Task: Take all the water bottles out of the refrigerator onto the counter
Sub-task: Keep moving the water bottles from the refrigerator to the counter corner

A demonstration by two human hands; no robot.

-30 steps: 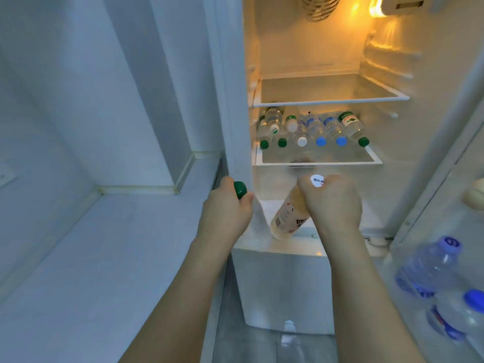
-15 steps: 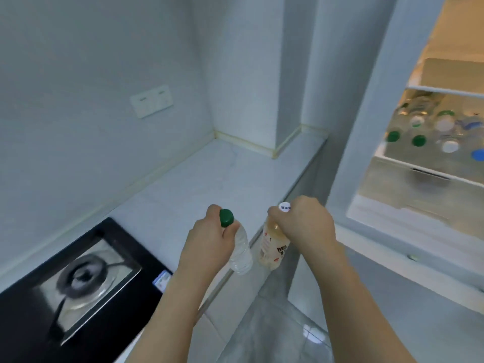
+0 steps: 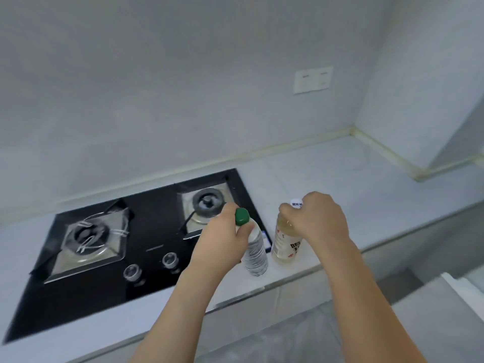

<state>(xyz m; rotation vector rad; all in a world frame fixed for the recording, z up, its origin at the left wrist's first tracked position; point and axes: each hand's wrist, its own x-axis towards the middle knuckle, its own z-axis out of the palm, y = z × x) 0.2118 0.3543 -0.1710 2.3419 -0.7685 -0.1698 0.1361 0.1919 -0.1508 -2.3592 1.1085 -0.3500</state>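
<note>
L hand (image 3: 225,231) & R hand (image 3: 318,218) grip bottles (image 3: 255,254) over counter (image 3: 366,184).

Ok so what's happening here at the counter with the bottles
A person is setting two bottles down on the counter, just right of the black gas hob. The left hand grips a clear bottle with a green cap by its neck. The right hand holds a white-capped bottle of pale yellowish liquid at its top. Both bottles stand close together near the counter's front edge, about upright, and both hands are on them. Whether the bases already rest on the counter is hard to tell.
</note>
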